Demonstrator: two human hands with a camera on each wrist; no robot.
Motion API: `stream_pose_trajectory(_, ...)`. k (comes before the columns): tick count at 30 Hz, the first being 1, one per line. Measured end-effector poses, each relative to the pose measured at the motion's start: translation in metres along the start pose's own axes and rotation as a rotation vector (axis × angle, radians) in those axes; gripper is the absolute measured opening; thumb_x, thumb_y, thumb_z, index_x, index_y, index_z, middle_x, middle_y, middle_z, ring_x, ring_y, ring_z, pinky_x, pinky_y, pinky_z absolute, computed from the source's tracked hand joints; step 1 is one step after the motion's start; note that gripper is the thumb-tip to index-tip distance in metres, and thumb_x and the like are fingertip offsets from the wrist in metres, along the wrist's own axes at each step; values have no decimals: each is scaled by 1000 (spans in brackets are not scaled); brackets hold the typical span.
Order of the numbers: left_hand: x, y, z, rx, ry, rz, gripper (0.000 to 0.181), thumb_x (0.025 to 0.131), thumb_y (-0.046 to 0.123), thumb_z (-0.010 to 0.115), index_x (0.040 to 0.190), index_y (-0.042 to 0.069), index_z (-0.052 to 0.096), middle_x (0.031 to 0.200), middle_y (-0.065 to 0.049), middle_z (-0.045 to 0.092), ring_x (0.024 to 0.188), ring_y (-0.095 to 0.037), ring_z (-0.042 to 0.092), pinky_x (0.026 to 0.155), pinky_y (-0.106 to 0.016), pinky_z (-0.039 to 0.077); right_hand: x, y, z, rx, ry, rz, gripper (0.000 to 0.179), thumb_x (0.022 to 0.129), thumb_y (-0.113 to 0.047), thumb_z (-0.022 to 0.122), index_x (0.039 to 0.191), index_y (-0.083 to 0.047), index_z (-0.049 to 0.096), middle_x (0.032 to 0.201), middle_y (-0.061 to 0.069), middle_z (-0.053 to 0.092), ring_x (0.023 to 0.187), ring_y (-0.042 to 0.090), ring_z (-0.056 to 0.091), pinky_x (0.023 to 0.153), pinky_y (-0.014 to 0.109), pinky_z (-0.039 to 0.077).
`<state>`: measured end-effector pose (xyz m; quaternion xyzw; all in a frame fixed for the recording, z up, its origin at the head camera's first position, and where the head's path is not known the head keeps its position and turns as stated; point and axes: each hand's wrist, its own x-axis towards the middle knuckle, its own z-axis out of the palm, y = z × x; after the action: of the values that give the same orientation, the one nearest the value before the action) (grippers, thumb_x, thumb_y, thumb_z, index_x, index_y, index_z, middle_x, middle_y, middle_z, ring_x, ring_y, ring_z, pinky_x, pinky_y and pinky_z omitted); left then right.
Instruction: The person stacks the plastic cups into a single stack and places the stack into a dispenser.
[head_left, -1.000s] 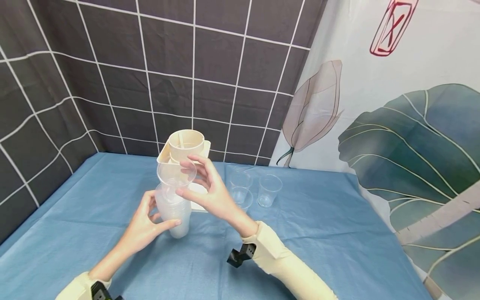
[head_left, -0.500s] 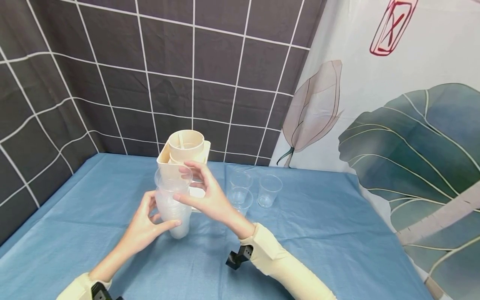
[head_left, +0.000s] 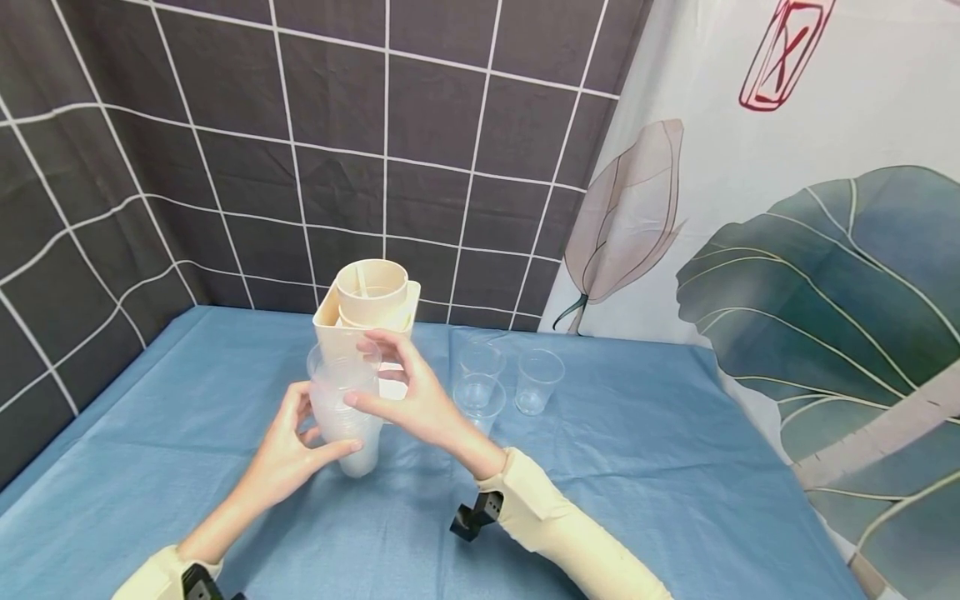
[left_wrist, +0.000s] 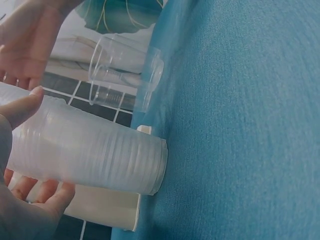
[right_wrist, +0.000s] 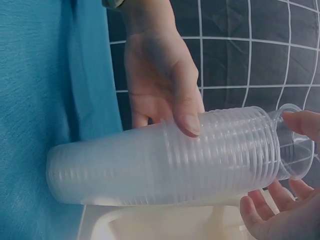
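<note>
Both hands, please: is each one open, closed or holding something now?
Left hand: holding the stack of clear cups, fingers curled around it.
Right hand: holding the top cup near its rim.

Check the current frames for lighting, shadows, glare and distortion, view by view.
Head: bright, fairly even light, soft shadows on the blue cloth; left wrist: dimmer, with the clear cups low in contrast against the background; right wrist: also dim, pale highlights along the rims of the cup stack, grid lines on the dark backdrop bowing toward the right edge.
</note>
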<state>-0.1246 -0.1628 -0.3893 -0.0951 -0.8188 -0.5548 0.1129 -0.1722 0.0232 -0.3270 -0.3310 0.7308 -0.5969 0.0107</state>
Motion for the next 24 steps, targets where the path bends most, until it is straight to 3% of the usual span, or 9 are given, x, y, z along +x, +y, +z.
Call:
stream_pose_trajectory(7,0,1,0,0,-2,-5,74,75,12,82,129,5,33,125,-8,51,108,7,46,96,-55,45,0,4,2,-9,-13,16,65,83,-9,71,140,-13,40,138,10,52,126,19,50,102,33,45)
stream_pose_trajectory(24,0,1,-1,-29,-20,-10,74,76,12,81,130,6,31,128,-12,50,110,6,43,97,-63,42,-3,7,5,-28,-28,30,64,83,-11,72,139,-11,42,139,8,51,127,18,49,102,27,45)
